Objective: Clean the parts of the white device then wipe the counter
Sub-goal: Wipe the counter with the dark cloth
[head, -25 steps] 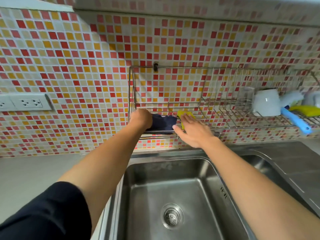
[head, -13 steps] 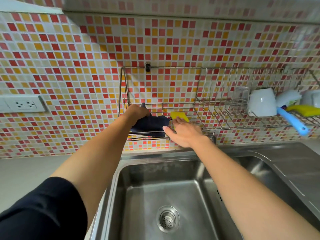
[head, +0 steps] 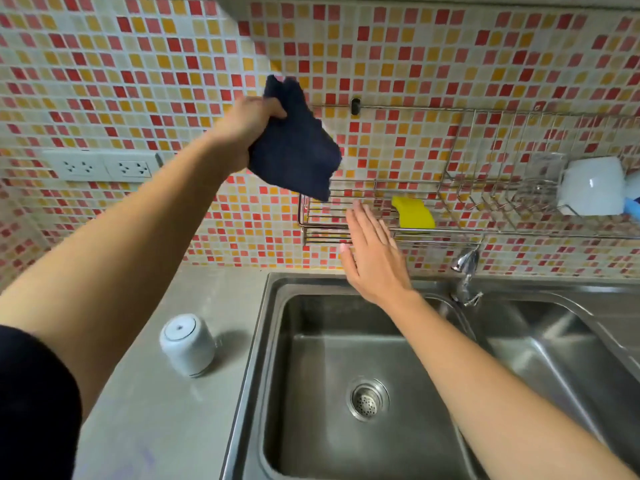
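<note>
On the grey counter (head: 166, 427) to the left of the sink (head: 332, 393), the white device (head: 187, 344) stands by itself, a small rounded cylinder with a flat round top, well below your raised arm and touching neither hand. Above it and to the right, your left hand (head: 246, 128) is lifted in front of the mosaic tile wall (head: 121, 81), fingers closed in a fist around the upper bunch of a dark blue cloth (head: 294, 147); the rest of the cloth hangs down loose, its lowest corner just over the left end of the wire rack (head: 349, 233). Your right hand (head: 375, 259) is flat and empty, fingers straight and held together, stretched out over the back edge of the sink just in front of the rack's lower rails. A yellow sponge (head: 414, 213) lies in the rack to the right of those fingertips, apart from them. Farther right in the rack a white cup (head: 592, 192) lies tipped on its side. The tap (head: 465, 271) sits under the rack, and two wall sockets (head: 104, 166) are mounted on the tiles at left.
</note>
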